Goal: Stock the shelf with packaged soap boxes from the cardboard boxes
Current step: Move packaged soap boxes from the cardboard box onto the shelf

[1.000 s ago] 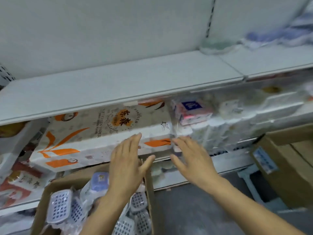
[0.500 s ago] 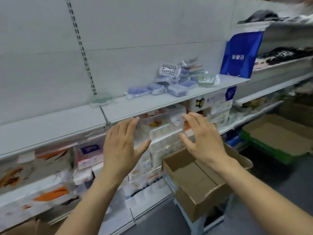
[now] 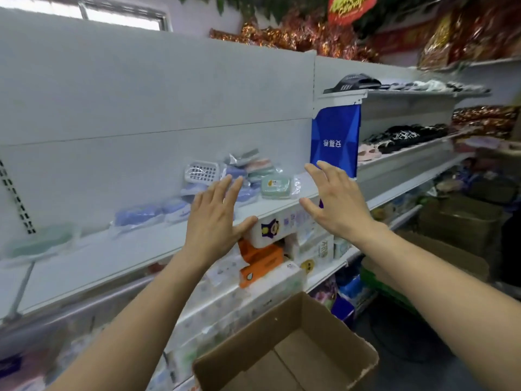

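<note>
Several wrapped soap boxes lie on the white shelf (image 3: 135, 249): a green one (image 3: 275, 187), a white grated one (image 3: 201, 172), a stack of blue, pink and grey ones (image 3: 253, 165), and pale blue ones (image 3: 146, 214) further left. My left hand (image 3: 217, 218) is raised in front of the shelf with fingers straight and spread, holding nothing. My right hand (image 3: 335, 198) is raised beside it, fingers spread, also holding nothing. Both hover just short of the soap boxes. An open cardboard box (image 3: 290, 351) sits below my arms, its inside showing nothing.
A blue hanging pack (image 3: 335, 139) stands at the shelf's right end. Tissue packs (image 3: 262, 258) fill the shelf below. Slippers (image 3: 406, 135) sit on shelves to the right. More cardboard boxes (image 3: 462, 221) and a green crate (image 3: 383, 289) stand on the floor at right.
My view swung right and up, from the carton of soap boxes to the shelf holding them. Both hands stayed raised, spread and not holding anything, now nearer the soap boxes.
</note>
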`<state>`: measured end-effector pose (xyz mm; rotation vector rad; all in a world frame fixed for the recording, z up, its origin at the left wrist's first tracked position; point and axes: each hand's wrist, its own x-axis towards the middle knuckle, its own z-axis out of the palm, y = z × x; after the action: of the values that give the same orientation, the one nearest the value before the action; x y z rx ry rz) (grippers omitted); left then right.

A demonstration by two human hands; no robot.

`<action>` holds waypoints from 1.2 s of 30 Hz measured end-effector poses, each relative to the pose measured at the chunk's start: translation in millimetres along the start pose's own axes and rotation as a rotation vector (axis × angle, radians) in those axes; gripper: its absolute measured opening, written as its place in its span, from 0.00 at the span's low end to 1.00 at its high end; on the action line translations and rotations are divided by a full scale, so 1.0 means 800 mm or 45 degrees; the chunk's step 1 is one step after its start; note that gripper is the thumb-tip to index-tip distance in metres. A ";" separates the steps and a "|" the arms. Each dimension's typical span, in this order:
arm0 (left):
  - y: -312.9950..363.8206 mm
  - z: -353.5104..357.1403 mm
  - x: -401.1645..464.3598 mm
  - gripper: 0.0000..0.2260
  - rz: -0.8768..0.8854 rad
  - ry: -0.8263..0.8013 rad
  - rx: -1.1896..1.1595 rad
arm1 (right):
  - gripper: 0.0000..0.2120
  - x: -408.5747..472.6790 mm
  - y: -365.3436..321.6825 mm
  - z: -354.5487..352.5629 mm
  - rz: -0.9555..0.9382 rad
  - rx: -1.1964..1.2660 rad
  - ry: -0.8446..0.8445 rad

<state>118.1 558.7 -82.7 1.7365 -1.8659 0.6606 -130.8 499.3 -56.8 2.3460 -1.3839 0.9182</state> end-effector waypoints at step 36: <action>-0.124 0.361 0.505 0.34 -0.760 -0.442 0.238 | 0.44 0.402 0.215 0.420 -0.676 0.290 -0.793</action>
<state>183.3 58.9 -35.3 2.5041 -1.3835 0.3143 -38.0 16.8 -122.7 3.1090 -0.7421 0.2006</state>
